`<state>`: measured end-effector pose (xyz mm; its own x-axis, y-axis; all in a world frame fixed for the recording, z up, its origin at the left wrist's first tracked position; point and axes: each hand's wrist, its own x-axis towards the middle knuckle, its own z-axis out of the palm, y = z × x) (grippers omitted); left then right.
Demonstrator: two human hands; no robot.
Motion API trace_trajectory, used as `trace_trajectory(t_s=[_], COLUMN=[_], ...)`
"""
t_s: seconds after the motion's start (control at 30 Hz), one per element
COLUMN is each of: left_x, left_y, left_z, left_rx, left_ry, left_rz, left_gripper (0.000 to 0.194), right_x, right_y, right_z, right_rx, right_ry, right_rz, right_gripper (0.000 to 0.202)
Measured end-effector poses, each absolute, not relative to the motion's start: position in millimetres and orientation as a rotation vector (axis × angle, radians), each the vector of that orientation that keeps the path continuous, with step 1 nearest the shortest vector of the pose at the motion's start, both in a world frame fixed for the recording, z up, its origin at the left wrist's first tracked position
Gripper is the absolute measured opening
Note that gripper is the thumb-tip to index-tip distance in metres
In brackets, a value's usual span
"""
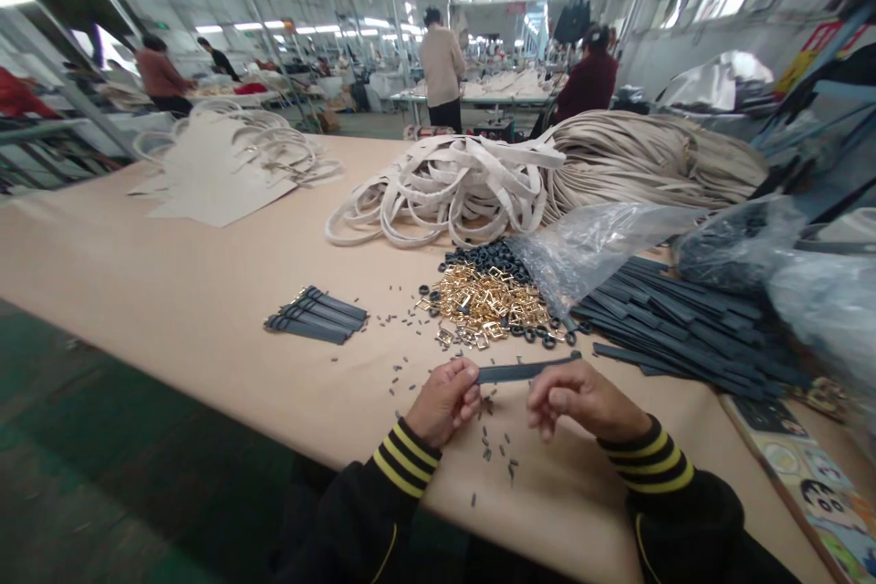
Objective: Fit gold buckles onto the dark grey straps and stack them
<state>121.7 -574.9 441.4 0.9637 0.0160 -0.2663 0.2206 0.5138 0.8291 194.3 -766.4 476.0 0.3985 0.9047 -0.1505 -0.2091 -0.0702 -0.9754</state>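
Observation:
A dark strap (510,372) stretches sideways above the table, one end pinched between the thumb and fingers of my left hand (446,397). My right hand (592,400) is in front of the strap's other half, its fingers curled in; whether a small piece sits in them is hidden. The strap's far end shows just above that hand. Beyond my hands lies a heap of gold buckles (489,303), with black rings (487,257) behind and beside it. Small dark tube-like pieces (487,453) are scattered below and around my hands. Left of them, several straps with gold fittings (318,317) lie side by side.
Many loose dark straps (684,324) are piled at right beside clear plastic bags (609,237). Cream handles (465,187) and a long beige strip bundle (650,155) lie farther back. Cream panels (219,169) are at back left. A printed box (808,484) sits at the right edge.

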Motion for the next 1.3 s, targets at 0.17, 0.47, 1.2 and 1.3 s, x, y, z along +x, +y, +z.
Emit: trace_trajectory(t_s=[0.17,0.47,1.2,1.3], left_x=[118.4,121.0,123.7,117.4], left_y=[-574.7,-576.9,-601.5,-604.8], left_z=[443.9,443.2,428.3,429.8], left_rx=[1.023,1.097,1.591,1.698], left_ry=[0.152,0.262,0.282,0.271], left_rz=[-0.392,-0.311,-0.016,0.142], left_gripper=[0.030,0.036,0.024,0.019], right_x=[196.8,185.0,178.8,181.8], right_y=[-769.3,-740.8,-734.5,-734.8], right_z=[484.6,454.7,458.7,453.6], right_rx=[-1.501,-1.547,-1.463,-1.507], right_ry=[-0.625,-0.643,-0.606,-0.596], right_rz=[0.461,0.966,0.874,0.816], right_gripper=[0.032,0.024,0.014,0.010])
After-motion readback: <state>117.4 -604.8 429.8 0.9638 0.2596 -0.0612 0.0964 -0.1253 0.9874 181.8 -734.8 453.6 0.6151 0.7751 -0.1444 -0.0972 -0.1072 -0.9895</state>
